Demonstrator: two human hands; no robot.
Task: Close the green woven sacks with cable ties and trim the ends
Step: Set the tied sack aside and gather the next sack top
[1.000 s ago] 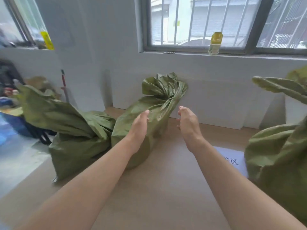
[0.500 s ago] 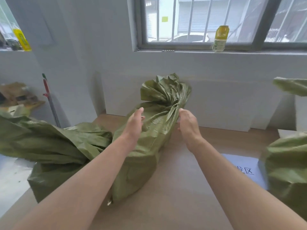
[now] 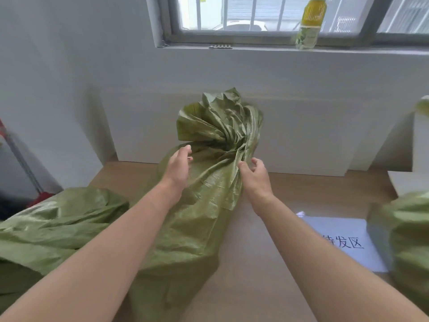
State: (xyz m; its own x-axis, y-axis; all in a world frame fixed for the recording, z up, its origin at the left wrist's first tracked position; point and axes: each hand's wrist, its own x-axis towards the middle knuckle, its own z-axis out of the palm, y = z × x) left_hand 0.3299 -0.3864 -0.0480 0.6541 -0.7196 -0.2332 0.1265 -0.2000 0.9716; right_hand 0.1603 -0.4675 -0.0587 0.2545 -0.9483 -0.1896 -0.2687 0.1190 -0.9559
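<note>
A filled green woven sack (image 3: 204,205) lies lengthwise on the wooden table (image 3: 267,263), its mouth gathered into a ruffled bunch (image 3: 220,122) that points at the wall. My left hand (image 3: 178,168) rests with relaxed fingers on the sack's left side just below the gathered neck. My right hand (image 3: 255,175) is at the neck's right side, fingers loosely curled and touching the fabric, holding nothing. No cable tie or cutter is visible.
A second green sack (image 3: 58,224) lies at the left, a third green sack (image 3: 404,242) at the right edge. A white paper label (image 3: 341,240) lies on the table. A yellow-green bottle (image 3: 310,24) stands on the window sill. A red-handled tool (image 3: 21,159) leans at the left wall.
Both hands have reached forward to the sack's neck, and the view has shifted right and closer, so the sack now sits in the middle.
</note>
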